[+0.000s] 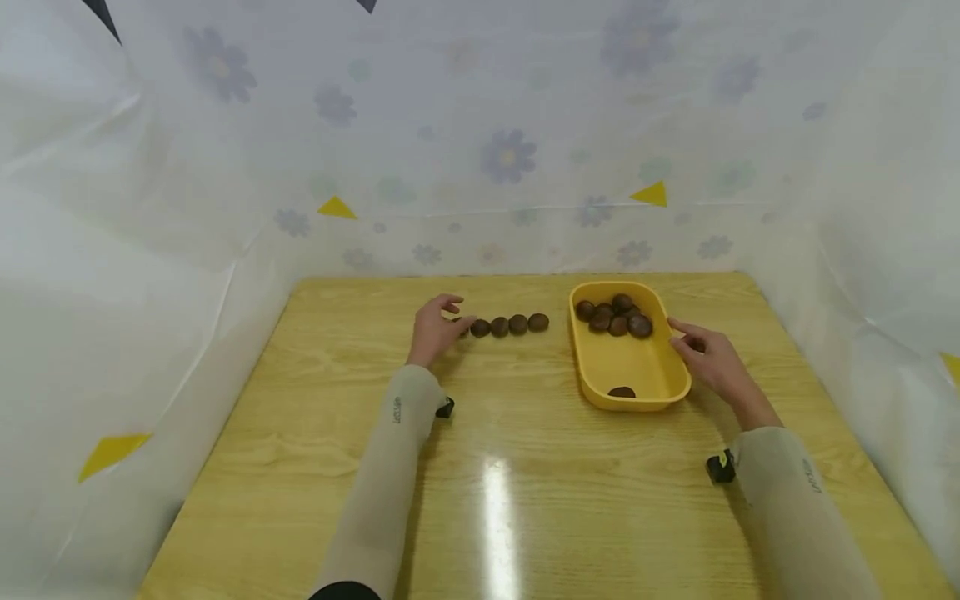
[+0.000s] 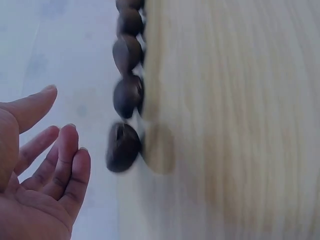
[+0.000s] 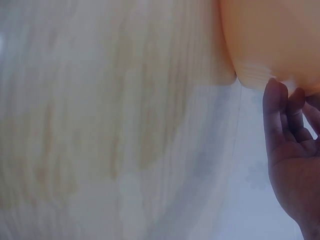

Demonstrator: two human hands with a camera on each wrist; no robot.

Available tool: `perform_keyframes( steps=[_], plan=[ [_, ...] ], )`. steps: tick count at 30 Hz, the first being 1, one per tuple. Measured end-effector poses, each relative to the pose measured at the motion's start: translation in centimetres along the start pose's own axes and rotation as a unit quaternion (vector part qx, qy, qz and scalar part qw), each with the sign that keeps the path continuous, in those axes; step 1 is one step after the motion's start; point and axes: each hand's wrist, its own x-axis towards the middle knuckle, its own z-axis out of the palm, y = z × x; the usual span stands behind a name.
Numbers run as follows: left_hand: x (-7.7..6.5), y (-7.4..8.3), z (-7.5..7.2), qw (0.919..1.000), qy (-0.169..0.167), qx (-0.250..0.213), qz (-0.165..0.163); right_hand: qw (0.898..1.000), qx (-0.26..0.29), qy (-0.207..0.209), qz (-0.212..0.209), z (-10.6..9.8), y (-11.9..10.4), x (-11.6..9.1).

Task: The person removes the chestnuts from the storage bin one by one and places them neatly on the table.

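Dark brown chestnuts (image 1: 518, 325) lie in a row on the table, several of them side by side. At the row's left end is my left hand (image 1: 437, 330), its thumb and fingers spread apart; in the left wrist view it holds nothing, and a gap shows between it and the nearest chestnut (image 2: 123, 147). To the right stands a yellow tray (image 1: 590, 379) with several chestnuts (image 1: 617, 317) clustered at its far end and one chestnut (image 1: 622, 392) near its front wall. My right hand (image 1: 716, 363) touches the tray's right side with its fingertips, without gripping it.
The wooden table (image 1: 480, 517) bears everything and reflects a bright streak of light. A white flower-patterned curtain (image 1: 480, 167) with yellow triangles encloses its back and sides. Small black mounts (image 1: 721, 467) sit at both wrists.
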Motion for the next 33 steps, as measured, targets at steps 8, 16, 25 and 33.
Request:
perform_keyframes(
  steps=[8,16,25,33],
  plan=[
    [-0.6,3.3,2.6,0.9978,-0.047,-0.028,0.036,1.0,0.007,-0.014,-0.004,0.5,-0.2,0.6],
    [-0.9,7.1,6.9,0.986,-0.132,-0.073,0.071,1.0,-0.018,-0.019,-0.01,0.0,-0.6,0.7],
    [-1.5,10.4,10.4,0.9627,-0.222,-0.149,0.042,0.999,-0.026,-0.033,-0.031,0.9,-1.4,0.3],
    [-1.5,13.1,13.4,0.9458,-0.271,-0.179,0.005,0.998,-0.041,-0.031,-0.047,0.8,-2.1,-1.2]
  ],
)
